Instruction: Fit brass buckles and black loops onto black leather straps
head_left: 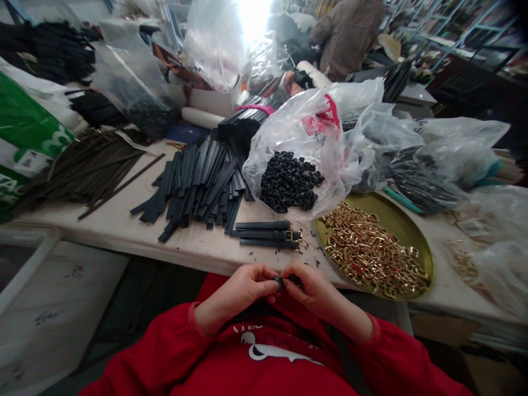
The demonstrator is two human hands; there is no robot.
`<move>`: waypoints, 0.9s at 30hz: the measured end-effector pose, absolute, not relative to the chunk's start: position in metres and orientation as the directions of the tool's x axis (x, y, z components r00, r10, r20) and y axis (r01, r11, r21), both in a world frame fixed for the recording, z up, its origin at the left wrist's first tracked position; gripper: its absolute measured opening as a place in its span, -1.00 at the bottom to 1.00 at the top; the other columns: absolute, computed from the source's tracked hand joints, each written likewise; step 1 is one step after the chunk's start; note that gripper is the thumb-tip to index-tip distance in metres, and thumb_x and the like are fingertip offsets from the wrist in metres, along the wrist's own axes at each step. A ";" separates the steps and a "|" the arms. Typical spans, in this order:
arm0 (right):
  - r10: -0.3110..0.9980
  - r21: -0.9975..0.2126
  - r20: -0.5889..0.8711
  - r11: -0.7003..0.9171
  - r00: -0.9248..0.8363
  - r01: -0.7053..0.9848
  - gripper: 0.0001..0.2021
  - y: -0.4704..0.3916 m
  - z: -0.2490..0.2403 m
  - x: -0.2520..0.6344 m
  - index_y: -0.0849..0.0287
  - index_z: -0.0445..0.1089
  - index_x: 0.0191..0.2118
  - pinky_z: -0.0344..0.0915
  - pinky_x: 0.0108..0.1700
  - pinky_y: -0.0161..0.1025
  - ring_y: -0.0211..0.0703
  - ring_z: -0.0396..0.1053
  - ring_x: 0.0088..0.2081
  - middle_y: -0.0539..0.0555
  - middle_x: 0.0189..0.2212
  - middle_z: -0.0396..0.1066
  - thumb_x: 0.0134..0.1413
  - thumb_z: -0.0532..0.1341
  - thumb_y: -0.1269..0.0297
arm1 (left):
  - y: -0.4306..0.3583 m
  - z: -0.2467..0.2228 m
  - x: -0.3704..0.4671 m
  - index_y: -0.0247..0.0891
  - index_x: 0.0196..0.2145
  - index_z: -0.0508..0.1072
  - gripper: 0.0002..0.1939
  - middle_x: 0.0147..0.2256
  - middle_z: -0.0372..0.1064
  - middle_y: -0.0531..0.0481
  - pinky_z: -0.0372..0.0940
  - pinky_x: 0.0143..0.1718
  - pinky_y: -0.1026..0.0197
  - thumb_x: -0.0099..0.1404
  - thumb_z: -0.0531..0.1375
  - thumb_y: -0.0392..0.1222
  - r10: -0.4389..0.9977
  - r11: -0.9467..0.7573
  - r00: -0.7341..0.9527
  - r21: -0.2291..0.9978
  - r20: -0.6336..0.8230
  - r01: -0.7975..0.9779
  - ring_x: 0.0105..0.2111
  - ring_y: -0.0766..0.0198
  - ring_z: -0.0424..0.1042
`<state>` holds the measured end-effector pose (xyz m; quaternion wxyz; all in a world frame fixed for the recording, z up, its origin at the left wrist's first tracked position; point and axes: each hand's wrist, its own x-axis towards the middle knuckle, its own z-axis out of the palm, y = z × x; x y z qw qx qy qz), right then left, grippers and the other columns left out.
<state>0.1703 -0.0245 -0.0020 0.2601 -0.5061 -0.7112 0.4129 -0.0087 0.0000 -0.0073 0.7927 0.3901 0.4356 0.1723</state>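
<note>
My left hand (256, 283) and my right hand (307, 286) meet in front of my red top, just off the table's front edge. Between their fingertips is a small dark piece (279, 282), pinched from both sides; its exact shape is mostly covered by the fingers. Just beyond the hands, three black straps with gold-coloured buckles (268, 235) lie side by side. A heap of loose black strips (202, 184) is behind them to the left. Small black loops (291, 181) fill an open clear plastic bag. Gold-coloured buckles (375, 250) are piled on a round tray (412, 231) at the right.
Long brown strips (94, 165) and a green-and-white bag (28, 132) lie at the left of the table (136, 239). Plastic bags (449, 148) crowd the back and right. Another person in a brown garment (350, 36) is in the background. Tiny dark bits lie near the straps.
</note>
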 end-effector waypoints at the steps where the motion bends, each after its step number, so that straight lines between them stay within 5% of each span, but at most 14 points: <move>1: 0.932 -0.852 -0.054 0.145 -0.359 0.502 -0.94 -0.027 -0.002 0.170 0.12 0.32 -0.38 0.15 -0.41 -0.31 -0.25 0.25 -0.46 -0.01 -0.49 0.37 0.04 0.11 0.36 | -0.002 -0.006 -0.008 -0.37 -0.35 0.40 -0.76 -0.53 0.38 0.06 0.21 -0.46 0.33 0.03 0.25 -0.17 0.613 0.619 0.564 0.780 -0.553 0.093 -0.55 0.40 0.33; 6: 0.957 -0.857 -0.049 0.106 -0.284 0.504 -0.90 -0.038 -0.006 0.167 0.12 0.27 -0.29 0.21 -0.34 -0.27 -0.19 0.31 -0.38 0.03 -0.41 0.39 0.12 0.04 0.33 | -0.005 0.001 -0.009 -0.34 -0.32 0.41 -0.82 -0.51 0.39 0.06 0.21 -0.46 0.35 0.12 0.12 -0.22 0.648 0.422 0.600 0.877 -0.469 0.229 -0.53 0.39 0.34; 12: 0.977 -0.751 0.069 0.183 -0.201 0.634 -0.86 -0.040 -0.014 0.157 0.11 0.27 -0.26 0.24 -0.28 -0.19 -0.11 0.34 -0.33 0.09 -0.38 0.39 0.14 -0.01 0.34 | -0.004 0.011 -0.009 -0.30 -0.48 0.40 -0.69 -0.58 0.34 0.02 0.13 -0.54 0.31 0.24 -0.07 -0.18 0.684 -0.070 0.658 0.870 -0.314 0.488 -0.58 0.32 0.29; 18: 0.989 -0.712 0.116 0.145 -0.088 0.687 -0.81 -0.015 -0.019 0.158 0.13 0.26 -0.21 0.27 -0.30 -0.18 -0.09 0.36 -0.33 0.13 -0.36 0.40 0.18 -0.06 0.29 | 0.027 0.009 0.005 -0.29 -0.39 0.44 -0.74 -0.42 0.42 -0.13 0.20 -0.35 0.19 0.25 -0.03 -0.20 0.736 -0.372 0.657 0.713 -0.163 0.594 -0.41 0.13 0.39; 22: 0.976 -0.583 0.212 0.158 -0.038 0.797 -0.73 0.024 -0.028 0.167 0.22 0.26 -0.08 0.24 -0.13 -0.08 0.00 0.34 -0.17 0.23 -0.19 0.39 0.16 -0.02 0.27 | 0.065 0.002 0.002 -0.31 -0.10 0.35 -0.67 -0.11 0.35 -0.23 0.17 -0.09 0.08 0.16 0.14 -0.20 0.786 -0.533 0.618 0.504 -0.002 0.680 -0.09 0.01 0.32; 27: 0.971 -0.390 0.212 0.189 -0.112 0.901 -0.48 0.059 -0.050 0.171 0.29 0.16 0.11 0.05 0.09 -0.01 0.10 0.12 0.10 0.29 0.11 0.16 0.04 0.14 0.17 | 0.097 -0.011 0.010 -0.37 -0.04 0.27 -0.66 -0.14 0.36 -0.23 0.21 -0.10 0.11 0.22 -0.02 -0.38 0.747 -0.636 0.659 0.191 -0.089 0.748 -0.11 0.10 0.34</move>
